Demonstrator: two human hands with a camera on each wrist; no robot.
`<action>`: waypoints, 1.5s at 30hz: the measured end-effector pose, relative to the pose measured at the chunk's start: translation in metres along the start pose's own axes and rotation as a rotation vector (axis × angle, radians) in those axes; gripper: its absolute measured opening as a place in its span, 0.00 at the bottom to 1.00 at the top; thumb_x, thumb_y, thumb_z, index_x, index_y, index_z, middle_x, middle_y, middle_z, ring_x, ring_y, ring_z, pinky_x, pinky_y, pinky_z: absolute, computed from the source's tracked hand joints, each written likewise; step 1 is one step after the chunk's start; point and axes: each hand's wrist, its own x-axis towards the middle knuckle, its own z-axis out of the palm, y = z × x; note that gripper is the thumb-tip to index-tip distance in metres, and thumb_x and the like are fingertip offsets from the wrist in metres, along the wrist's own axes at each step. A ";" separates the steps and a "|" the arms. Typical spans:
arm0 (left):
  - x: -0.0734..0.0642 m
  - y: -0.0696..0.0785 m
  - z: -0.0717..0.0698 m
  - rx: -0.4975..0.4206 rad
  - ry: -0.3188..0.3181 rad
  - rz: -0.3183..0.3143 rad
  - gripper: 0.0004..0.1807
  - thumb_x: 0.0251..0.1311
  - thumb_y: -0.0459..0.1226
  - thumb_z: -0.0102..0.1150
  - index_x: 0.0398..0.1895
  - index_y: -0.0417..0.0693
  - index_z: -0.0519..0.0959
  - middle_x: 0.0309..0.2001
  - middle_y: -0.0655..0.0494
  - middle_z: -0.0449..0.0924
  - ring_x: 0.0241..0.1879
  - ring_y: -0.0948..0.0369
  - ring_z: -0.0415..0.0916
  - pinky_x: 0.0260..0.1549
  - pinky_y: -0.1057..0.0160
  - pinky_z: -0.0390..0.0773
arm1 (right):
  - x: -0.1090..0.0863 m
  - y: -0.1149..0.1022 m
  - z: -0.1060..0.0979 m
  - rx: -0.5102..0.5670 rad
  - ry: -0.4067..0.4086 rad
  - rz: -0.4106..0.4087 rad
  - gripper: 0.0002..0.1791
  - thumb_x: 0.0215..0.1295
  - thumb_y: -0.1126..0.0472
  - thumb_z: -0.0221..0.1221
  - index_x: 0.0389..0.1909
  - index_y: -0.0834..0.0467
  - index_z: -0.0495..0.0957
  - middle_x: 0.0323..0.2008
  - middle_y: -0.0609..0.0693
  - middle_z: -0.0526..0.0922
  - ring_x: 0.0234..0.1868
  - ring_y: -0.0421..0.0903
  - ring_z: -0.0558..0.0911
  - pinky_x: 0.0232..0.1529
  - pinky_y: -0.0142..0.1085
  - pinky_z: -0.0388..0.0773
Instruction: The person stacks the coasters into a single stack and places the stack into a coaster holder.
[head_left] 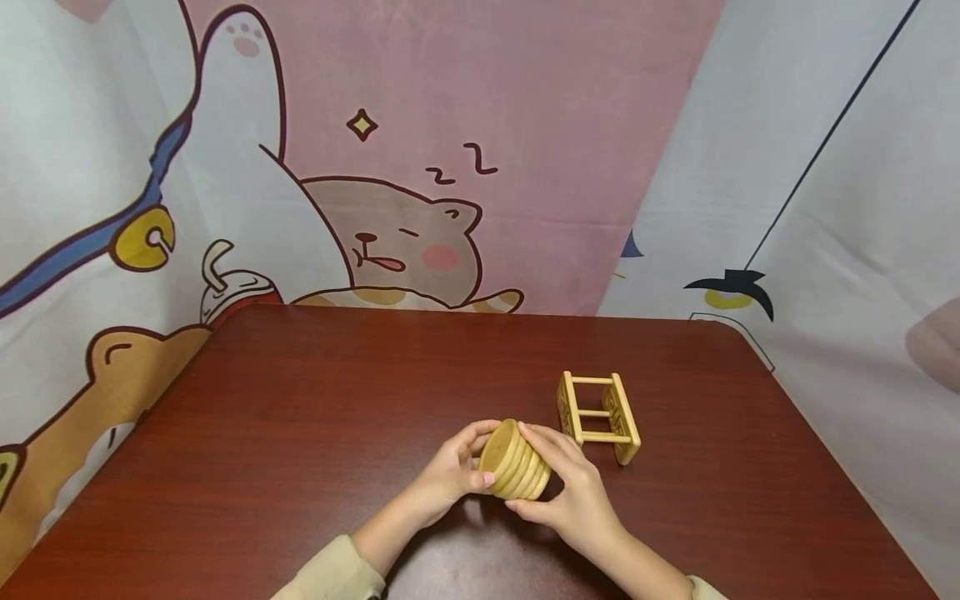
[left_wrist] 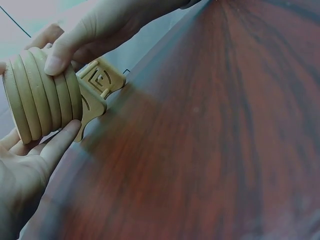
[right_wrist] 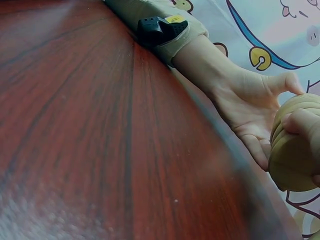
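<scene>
A stack of several round wooden coasters [head_left: 516, 467] is held tilted above the table by both hands. My left hand [head_left: 442, 477] grips its left side, thumb at the lower front edge and fingers behind. My right hand [head_left: 576, 492] holds it from the right, fingers over the top and thumb underneath. In the left wrist view the stacked coasters [left_wrist: 37, 97] show their rims side by side, with fingers from above and below. The right wrist view shows the coasters [right_wrist: 292, 162] at the right edge, with the left hand [right_wrist: 245, 97] beyond.
Just behind the right hand stands a small wooden rack [head_left: 621, 417], with two carved end panels joined by thin bars. The dark red-brown table [head_left: 337, 392] reaches back to a cartoon-printed cloth [head_left: 562, 125]. A black wrist device [right_wrist: 160, 30] sits on the left sleeve.
</scene>
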 end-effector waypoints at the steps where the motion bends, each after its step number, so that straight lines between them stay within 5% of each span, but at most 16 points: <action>1: 0.000 0.000 0.000 0.001 -0.004 0.000 0.39 0.47 0.31 0.58 0.66 0.32 0.58 0.56 0.42 0.71 0.46 0.52 0.77 0.38 0.56 0.79 | 0.000 0.000 0.000 -0.003 -0.001 0.000 0.49 0.35 0.59 0.78 0.65 0.54 0.71 0.58 0.50 0.74 0.57 0.48 0.72 0.55 0.36 0.70; 6: -0.001 0.001 0.001 0.016 -0.013 0.000 0.40 0.47 0.28 0.58 0.67 0.32 0.57 0.57 0.42 0.70 0.47 0.51 0.76 0.41 0.56 0.78 | 0.002 -0.001 0.000 -0.036 0.023 -0.049 0.49 0.31 0.61 0.79 0.63 0.55 0.73 0.57 0.49 0.75 0.55 0.49 0.74 0.52 0.40 0.73; 16: 0.001 -0.002 0.003 0.001 -0.027 -0.005 0.40 0.48 0.29 0.62 0.65 0.29 0.57 0.53 0.43 0.71 0.45 0.51 0.77 0.39 0.58 0.79 | 0.002 -0.003 -0.002 -0.071 -0.044 -0.011 0.48 0.35 0.60 0.79 0.65 0.52 0.71 0.58 0.50 0.73 0.56 0.49 0.72 0.47 0.48 0.76; 26: 0.000 0.001 0.009 0.000 0.027 -0.084 0.39 0.48 0.26 0.59 0.66 0.31 0.56 0.52 0.44 0.71 0.43 0.53 0.77 0.39 0.57 0.79 | 0.002 -0.004 -0.002 -0.095 -0.071 -0.039 0.49 0.35 0.59 0.78 0.65 0.51 0.71 0.59 0.48 0.73 0.57 0.48 0.71 0.46 0.49 0.76; 34: -0.001 0.002 0.012 -0.031 0.051 -0.087 0.39 0.48 0.27 0.60 0.66 0.31 0.56 0.51 0.43 0.70 0.44 0.53 0.77 0.39 0.56 0.79 | 0.003 -0.004 -0.001 -0.085 -0.057 -0.072 0.48 0.36 0.60 0.77 0.65 0.52 0.70 0.60 0.52 0.73 0.58 0.49 0.70 0.47 0.51 0.75; 45: -0.002 0.001 0.014 -0.058 0.096 -0.054 0.41 0.47 0.27 0.61 0.66 0.31 0.55 0.52 0.44 0.70 0.45 0.53 0.75 0.40 0.57 0.78 | 0.002 -0.001 0.001 -0.013 -0.042 -0.045 0.46 0.38 0.59 0.77 0.64 0.54 0.69 0.62 0.51 0.71 0.61 0.49 0.69 0.59 0.34 0.65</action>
